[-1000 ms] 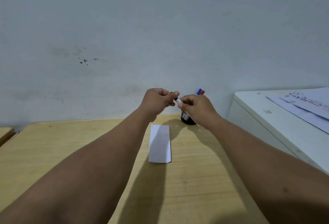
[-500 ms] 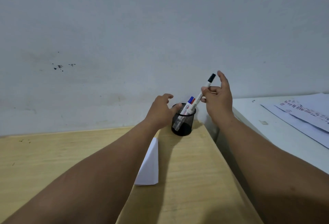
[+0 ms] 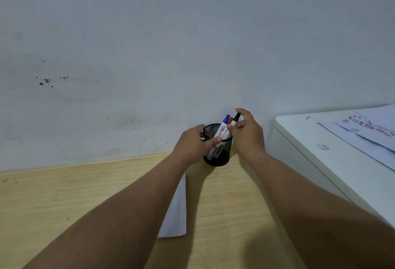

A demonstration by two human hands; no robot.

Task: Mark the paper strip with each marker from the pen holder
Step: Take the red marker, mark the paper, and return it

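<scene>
A black mesh pen holder (image 3: 220, 157) stands on the wooden table (image 3: 64, 200) near the wall. My left hand (image 3: 193, 144) grips its left side, thumb across the front. Inside it lean a blue-capped marker (image 3: 223, 127) and a red-capped one (image 3: 230, 120). My right hand (image 3: 248, 134) pinches a black-capped marker (image 3: 236, 118) whose lower part is down in the holder. The white paper strip (image 3: 177, 211) lies on the table in front of the holder, partly hidden by my left forearm.
A white cabinet (image 3: 316, 155) stands against the table's right side, with printed sheets (image 3: 363, 132) on top. A pale wall rises directly behind the holder.
My right hand has lowered the black-capped marker from the air into the holder. My left hand has closed around the holder's side.
</scene>
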